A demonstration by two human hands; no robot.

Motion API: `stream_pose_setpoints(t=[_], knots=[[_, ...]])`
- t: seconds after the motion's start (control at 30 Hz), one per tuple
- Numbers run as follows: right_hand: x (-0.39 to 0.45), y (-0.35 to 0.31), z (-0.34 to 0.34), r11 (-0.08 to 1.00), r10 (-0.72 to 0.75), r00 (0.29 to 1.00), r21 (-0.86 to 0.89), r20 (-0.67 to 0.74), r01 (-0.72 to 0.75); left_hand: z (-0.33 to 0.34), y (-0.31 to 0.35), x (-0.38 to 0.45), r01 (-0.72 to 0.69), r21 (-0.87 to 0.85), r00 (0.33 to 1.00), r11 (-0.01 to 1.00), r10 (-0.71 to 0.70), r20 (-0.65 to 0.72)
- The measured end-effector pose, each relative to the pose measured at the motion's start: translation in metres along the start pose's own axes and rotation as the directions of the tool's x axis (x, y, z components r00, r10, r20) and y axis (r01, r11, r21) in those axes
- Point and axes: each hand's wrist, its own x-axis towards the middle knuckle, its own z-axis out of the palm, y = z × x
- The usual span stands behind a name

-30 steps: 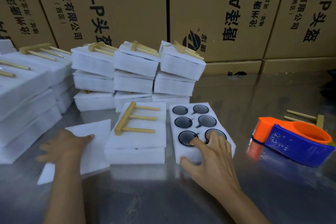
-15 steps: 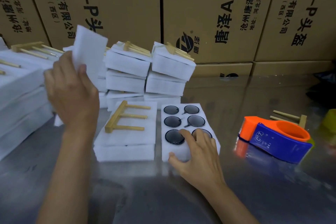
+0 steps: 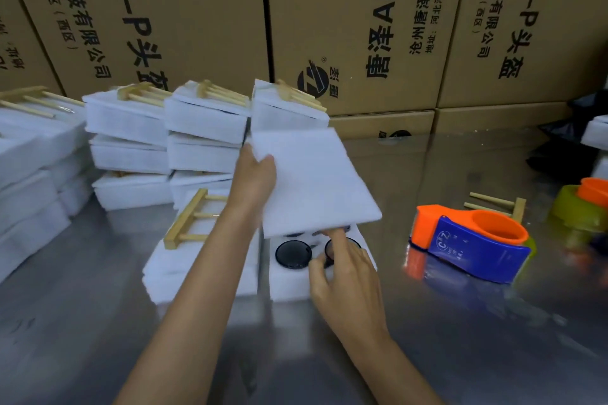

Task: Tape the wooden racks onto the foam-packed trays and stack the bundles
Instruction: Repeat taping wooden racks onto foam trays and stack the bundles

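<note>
The tray point(image 3: 289, 276) is getting its foam sheet point(image 3: 316, 181): the left hand point(image 3: 255, 174), pinching it, is swinging it over from the table's left while the right hand point(image 3: 342, 273) rests fingertips there, relaxed.

The white square foam sheet point(image 3: 316, 181) hides the far round black discs in the white foam tray point(image 3: 289, 283). A forearm covers part of the pale wooden rack point(image 3: 187, 220). The right edge cuts off a yellow-green tape roll point(image 3: 579, 207).

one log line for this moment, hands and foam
left hand: holds foam sheet over open tray | right hand: on tray | tape dispenser: idle
</note>
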Motion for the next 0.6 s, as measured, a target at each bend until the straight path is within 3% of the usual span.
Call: stream_pose_setpoints(t=[0.07,0.17,0.27,0.37,0.47,0.6], knots=[[0.000,0.001,-0.002,0.999,0.011,1.000,0.033,-0.025,-0.010,0.011,-0.023,-0.005,0.085,0.092,0.994,0.992,-0.091,0.063],[0.001,0.005,-0.003,0.988,0.055,0.995,0.149,-0.087,-0.042,0.015,-0.050,-0.008,0.106,0.254,0.980,0.961,-0.144,0.136],[0.005,0.015,-0.010,0.934,0.225,0.941,0.332,-0.251,-0.135,0.015,-0.061,-0.005,0.103,0.308,0.965,0.946,-0.170,0.200],[0.010,0.023,-0.017,0.776,0.473,0.834,0.582,-0.284,-0.241,0.015,-0.065,-0.005,0.086,0.356,0.963,0.931,-0.169,0.208],[0.014,0.030,-0.022,0.645,0.604,0.778,0.680,-0.175,-0.348,0.016,-0.069,-0.005,0.102,0.376,0.955,0.921,-0.196,0.221],[0.012,0.030,-0.016,0.594,0.533,0.828,0.619,0.174,-0.513,0.015,-0.072,0.001,0.117,0.390,0.942,0.914,-0.226,0.247]])
